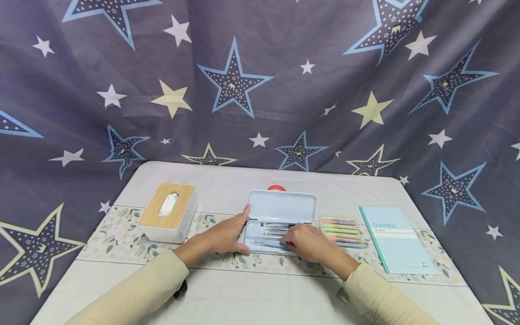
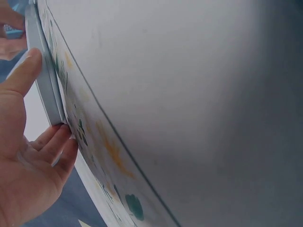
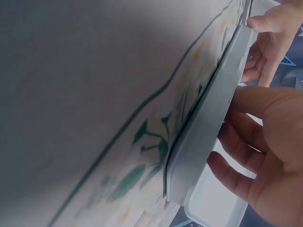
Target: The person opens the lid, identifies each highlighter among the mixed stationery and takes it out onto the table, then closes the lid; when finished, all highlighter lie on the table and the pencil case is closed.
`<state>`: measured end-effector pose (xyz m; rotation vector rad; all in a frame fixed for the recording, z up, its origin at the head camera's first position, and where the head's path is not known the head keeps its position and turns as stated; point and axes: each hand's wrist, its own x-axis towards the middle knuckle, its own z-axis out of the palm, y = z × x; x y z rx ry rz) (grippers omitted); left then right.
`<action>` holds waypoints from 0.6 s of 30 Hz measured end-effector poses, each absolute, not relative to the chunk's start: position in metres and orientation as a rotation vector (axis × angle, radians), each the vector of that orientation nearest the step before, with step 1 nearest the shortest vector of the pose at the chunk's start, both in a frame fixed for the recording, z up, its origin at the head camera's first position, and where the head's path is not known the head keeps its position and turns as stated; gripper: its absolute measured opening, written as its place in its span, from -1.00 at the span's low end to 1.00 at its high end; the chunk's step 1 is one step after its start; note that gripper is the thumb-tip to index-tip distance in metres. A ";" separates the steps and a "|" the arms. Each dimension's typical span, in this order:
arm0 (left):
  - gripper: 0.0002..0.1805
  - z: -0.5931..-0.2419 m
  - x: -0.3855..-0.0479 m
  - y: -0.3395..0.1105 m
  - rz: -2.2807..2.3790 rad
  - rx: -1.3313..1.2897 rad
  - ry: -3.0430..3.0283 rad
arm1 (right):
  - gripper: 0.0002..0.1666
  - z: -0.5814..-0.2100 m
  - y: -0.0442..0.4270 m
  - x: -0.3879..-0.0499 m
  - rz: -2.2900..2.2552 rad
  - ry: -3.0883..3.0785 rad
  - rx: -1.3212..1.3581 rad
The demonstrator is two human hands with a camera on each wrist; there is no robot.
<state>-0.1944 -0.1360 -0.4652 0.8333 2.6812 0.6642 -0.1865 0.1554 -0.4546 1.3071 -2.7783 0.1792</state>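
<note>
A light blue pencil case (image 1: 282,205) lies on the table, its lid raised at the back. Several slim pens (image 1: 276,229) sit inside, and a pale blue pen (image 1: 268,243) lies along the front. My left hand (image 1: 227,232) holds the case's left end, thumb at the front corner and fingers toward the back. In the left wrist view the thumb (image 2: 29,71) presses the front wall. My right hand (image 1: 306,241) reaches over the right half, its bent fingers (image 3: 241,142) inside the rim. Whether they pinch a pen is hidden.
Right of the case is a clear pack of coloured pens (image 1: 341,229), then a blue Gambit notebook (image 1: 400,239). A tissue box (image 1: 166,212) with a wooden top stands at left. Behind the raised lid shows a red object (image 1: 276,187). A star-patterned curtain (image 1: 260,90) hangs behind.
</note>
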 end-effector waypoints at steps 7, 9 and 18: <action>0.45 -0.465 -0.195 -0.136 0.666 0.837 2.680 | -0.80 -0.454 0.153 -0.188 0.067 -2.703 1.378; 0.45 -0.465 -0.195 -0.136 0.655 0.838 2.685 | -0.81 -0.454 0.153 -0.189 0.065 -2.693 1.388; 0.44 -0.465 -0.196 -0.136 0.663 0.841 2.680 | -0.78 -0.459 0.158 -0.193 0.152 -2.639 1.430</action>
